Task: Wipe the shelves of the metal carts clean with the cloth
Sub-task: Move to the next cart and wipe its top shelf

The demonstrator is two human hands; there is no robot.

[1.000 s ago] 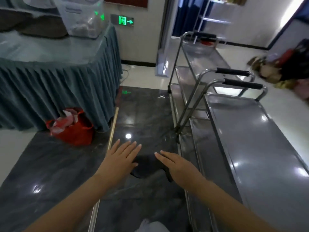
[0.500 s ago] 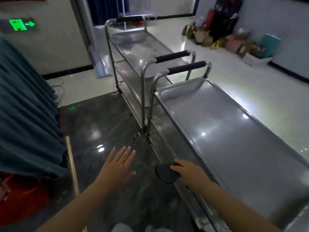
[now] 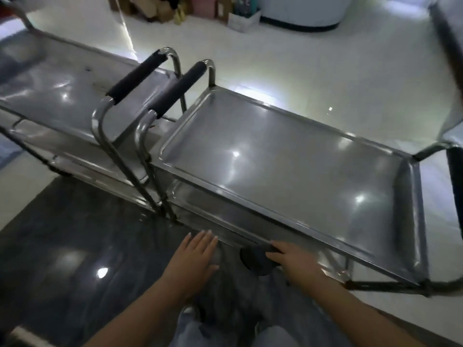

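Below the front rim of the nearer shiny steel cart's top shelf [image 3: 288, 166], the right hand [image 3: 295, 259] presses a dark, rounded cloth [image 3: 255, 259], fingers [image 3: 278, 246] closed over its edge. Left hand [image 3: 195, 256] hovers flat beside it, fingers spread, holding nothing. A second steel cart [image 3: 62, 91] stands just left, black foam handles [image 3: 175, 92] side by side.

Both forearms enter from the bottom edge bare, no sleeves visible up to the frame edge; no watch, bracelet or rings seen on the left hand [image 3: 194, 256] or right hand [image 3: 297, 260]. Fingernails on the left hand pale, extending slightly past the fingertips. Legs below in light blue-grey denim trousers [image 3: 273, 319], fabric blurred.
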